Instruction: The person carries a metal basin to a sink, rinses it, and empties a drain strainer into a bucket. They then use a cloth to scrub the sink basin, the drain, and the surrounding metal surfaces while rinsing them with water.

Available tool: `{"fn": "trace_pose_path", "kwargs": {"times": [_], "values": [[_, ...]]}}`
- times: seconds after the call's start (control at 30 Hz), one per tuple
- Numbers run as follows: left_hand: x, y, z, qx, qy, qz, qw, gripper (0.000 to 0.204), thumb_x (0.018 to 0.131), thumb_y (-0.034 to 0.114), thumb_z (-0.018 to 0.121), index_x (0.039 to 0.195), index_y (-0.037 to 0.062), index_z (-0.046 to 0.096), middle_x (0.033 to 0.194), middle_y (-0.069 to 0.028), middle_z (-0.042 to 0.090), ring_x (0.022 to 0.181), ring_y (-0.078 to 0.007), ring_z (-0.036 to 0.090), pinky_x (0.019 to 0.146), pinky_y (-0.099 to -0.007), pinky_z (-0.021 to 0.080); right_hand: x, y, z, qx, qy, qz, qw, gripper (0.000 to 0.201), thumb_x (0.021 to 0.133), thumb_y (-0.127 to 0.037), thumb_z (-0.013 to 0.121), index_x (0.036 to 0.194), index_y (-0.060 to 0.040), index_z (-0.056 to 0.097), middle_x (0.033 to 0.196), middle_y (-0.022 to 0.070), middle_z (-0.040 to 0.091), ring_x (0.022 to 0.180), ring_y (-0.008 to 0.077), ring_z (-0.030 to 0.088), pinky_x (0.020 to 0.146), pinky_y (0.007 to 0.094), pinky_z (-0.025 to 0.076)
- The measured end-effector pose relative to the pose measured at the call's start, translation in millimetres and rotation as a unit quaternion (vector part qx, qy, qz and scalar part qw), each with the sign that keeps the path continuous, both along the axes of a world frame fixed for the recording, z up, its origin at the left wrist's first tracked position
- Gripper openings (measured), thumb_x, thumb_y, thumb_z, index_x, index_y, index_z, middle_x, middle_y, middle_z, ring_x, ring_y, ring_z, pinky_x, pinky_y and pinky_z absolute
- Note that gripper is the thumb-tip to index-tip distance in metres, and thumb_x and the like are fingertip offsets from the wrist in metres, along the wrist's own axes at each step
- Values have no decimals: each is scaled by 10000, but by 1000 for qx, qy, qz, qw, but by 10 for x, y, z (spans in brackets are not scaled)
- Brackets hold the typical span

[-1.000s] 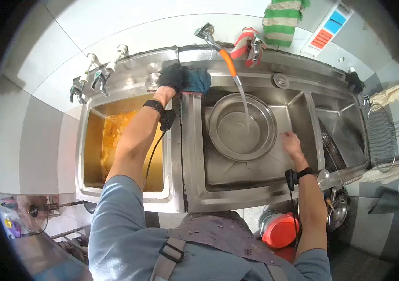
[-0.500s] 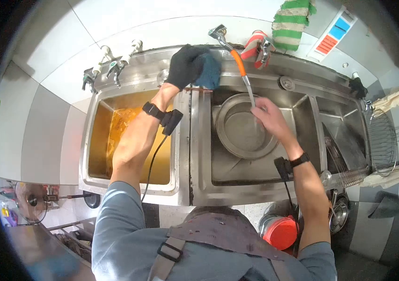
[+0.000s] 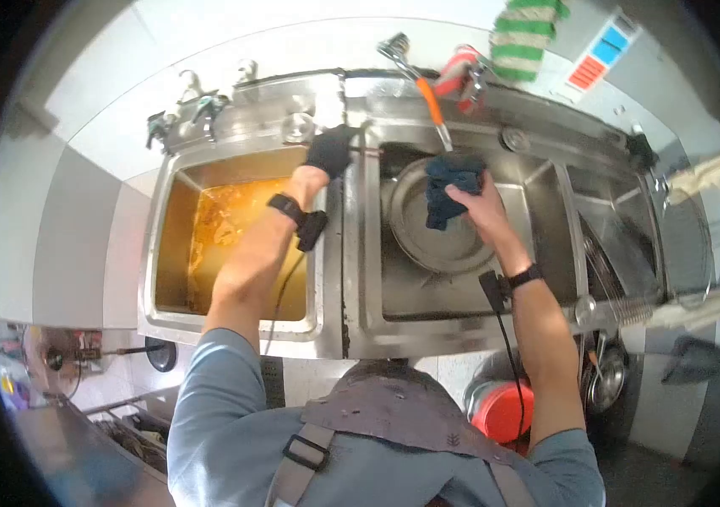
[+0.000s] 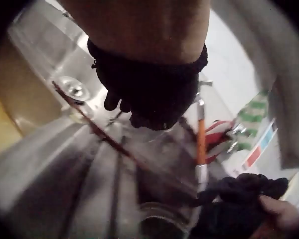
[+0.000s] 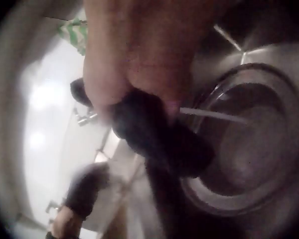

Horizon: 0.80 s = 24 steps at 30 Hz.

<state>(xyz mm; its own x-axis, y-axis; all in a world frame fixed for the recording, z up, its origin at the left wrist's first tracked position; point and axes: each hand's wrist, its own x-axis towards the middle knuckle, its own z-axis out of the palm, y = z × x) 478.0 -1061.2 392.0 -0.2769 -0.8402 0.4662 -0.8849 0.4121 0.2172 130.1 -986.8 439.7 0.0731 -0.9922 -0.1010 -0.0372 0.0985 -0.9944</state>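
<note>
My bare right hand point(image 3: 485, 207) grips a bunched dark blue cloth point(image 3: 451, 190) over a round metal basin point(image 3: 410, 228) in the middle sink. The cloth hangs just below the orange-sleeved tap point(image 3: 430, 101). In the right wrist view a water stream point(image 5: 214, 114) runs into the basin beside the cloth. My left hand point(image 3: 330, 152), in a black glove, hovers over the divider between the left and middle sinks. Its fingers point(image 4: 112, 99) hang loosely curled with nothing visible in them. A thin reddish-brown strip point(image 4: 104, 139) lies across the divider below it.
The left sink point(image 3: 292, 325) holds yellowish water with orange residue. At the right, a smaller sink point(image 3: 622, 228) contains a wire rack point(image 3: 609, 270). A red bucket point(image 3: 503, 411) stands on the floor in front. Taps point(image 3: 208, 110) and a green-striped cloth point(image 3: 527, 38) line the wall.
The blue cloth has passed from my left hand to my right, which moved up and left to the tap. My left hand first lifted with the cloth, then drew back without it.
</note>
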Motion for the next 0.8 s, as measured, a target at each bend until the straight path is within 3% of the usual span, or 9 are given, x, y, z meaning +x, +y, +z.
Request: {"fn": "trace_pose_path", "kwargs": {"times": [0.03,0.1,0.17,0.27,0.43,0.5,0.53,0.63,0.8], "values": [[119,-70,-198,-36,-62,6,997,314,844,74,575,1140,100,678,1080,-212,687,974,-378,680,853,-452,551,-72,25,-86,15,96,-7,995,612,840,-127,769,1377,4,508,1226,122,655,1023,209,664,887,333,532],[158,-86,-210,129,-143,102,976,237,871,158,568,1073,95,676,1047,-228,690,898,-376,699,793,-482,561,-388,-52,-560,-56,165,15,985,694,835,-210,769,1424,11,476,1298,178,612,1089,234,642,864,349,548],[216,-62,-263,70,-126,107,984,171,881,208,576,855,89,697,918,-212,709,808,-366,710,710,-469,566,-465,23,-550,41,201,18,979,660,862,-223,735,1422,20,481,1327,212,591,1153,253,612,862,362,554],[311,-151,-359,44,-183,106,976,149,840,197,600,854,113,722,806,-155,711,748,-324,714,625,-460,557,-594,130,-500,74,194,1,978,607,893,-230,696,1410,20,500,1338,228,584,1133,268,625,854,375,558],[142,-23,-151,27,-120,42,991,203,801,119,618,949,47,735,913,-208,669,887,-370,671,769,-502,537,-597,257,-225,118,203,53,971,521,918,-232,660,1357,20,543,1345,235,575,1120,288,634,856,391,553],[-53,44,-166,-26,-16,-79,996,250,828,38,555,1013,56,722,936,-195,655,897,-397,648,779,-495,528,-478,263,-188,-124,375,32,918,483,929,-202,654,1349,11,546,1217,174,617,997,248,652,864,354,539],[-229,99,-139,-8,-7,-116,993,250,825,47,569,1021,55,722,946,-195,658,903,-400,648,782,-490,529,-403,261,-168,-155,349,32,923,472,930,-257,636,1310,14,564,1270,238,586,1124,377,605,970,413,490],[-842,339,-133,-30,72,-228,971,224,827,82,599,1010,49,725,946,-200,672,907,-403,648,786,-479,534,-226,148,-219,-310,389,94,862,471,950,-260,615,1329,12,550,1258,242,578,1133,399,587,992,420,473],[-1323,454,-254,-40,16,-220,975,167,826,158,639,918,53,730,849,-187,686,769,-375,677,661,-462,534,-524,82,-355,-278,470,141,826,199,1006,-262,512,986,-78,587,910,176,650,889,437,601,740,536,467]]}}
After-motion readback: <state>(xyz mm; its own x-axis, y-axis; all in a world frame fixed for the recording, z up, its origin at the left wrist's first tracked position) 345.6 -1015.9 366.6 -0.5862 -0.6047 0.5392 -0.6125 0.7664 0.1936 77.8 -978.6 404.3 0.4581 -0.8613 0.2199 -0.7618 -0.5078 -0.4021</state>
